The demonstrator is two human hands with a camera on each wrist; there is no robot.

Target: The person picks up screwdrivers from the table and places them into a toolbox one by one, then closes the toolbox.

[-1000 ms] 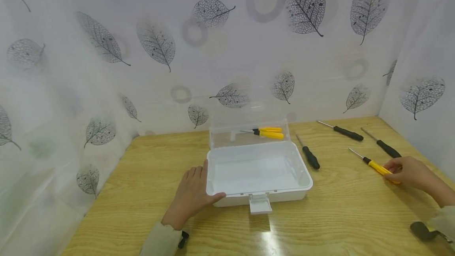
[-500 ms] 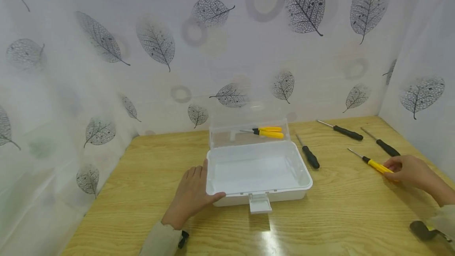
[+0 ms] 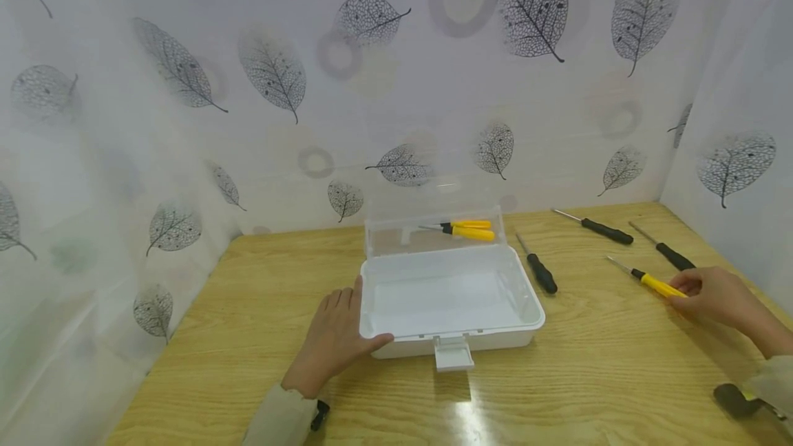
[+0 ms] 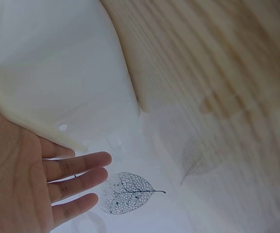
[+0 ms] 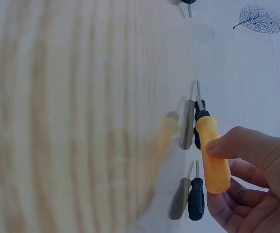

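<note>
In the head view, my right hand (image 3: 719,298) pinches the yellow handle of a screwdriver (image 3: 661,285) on the right side of the table. The right wrist view shows the thumb laid on that yellow handle (image 5: 214,167), its metal tip pointing away. My left hand (image 3: 334,339) rests against the left side of an open white plastic box (image 3: 495,342), fingers straight and thumb over the front rim. From the left wrist, several fingers (image 4: 79,184) extend past the box wall (image 4: 125,63). Two yellow-handled screwdrivers (image 3: 473,233) lie in the box's clear lid (image 3: 387,245), folded back.
Three black-handled screwdrivers lie on the wooden table (image 3: 260,294): one (image 3: 542,274) beside the box, one (image 3: 607,230) farther back, one (image 3: 674,256) beyond my right hand. The box's latch (image 3: 453,355) hangs over its front. A leaf-patterned curtain (image 3: 421,88) encloses the back and sides.
My right hand has shifted slightly farther back, and the yellow-handled screwdriver in its fingers has moved a little with it. The left hand and box have stayed in place.
</note>
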